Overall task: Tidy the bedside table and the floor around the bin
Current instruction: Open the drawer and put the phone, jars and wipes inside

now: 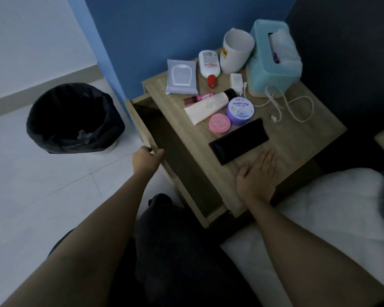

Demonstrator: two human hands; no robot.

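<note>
Head view: we see the left hand (148, 157) curled over the front edge of the open wood-grain drawer (177, 169), the right hand (257, 176) flat, fingers straight, on the matching counter (297, 138) beside a glossy black phone (238, 140), and the round bin (73, 118), lined with crinkled black plastic, on the floor (31, 185) alongside.

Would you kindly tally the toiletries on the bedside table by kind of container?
Jars: 2 (purple jar, pink jar)
Tubes: 2 (white tube, pink tube)
Bottles: 1 (white bottle)
Packs: 1 (wipes pack)
Total: 6
</note>
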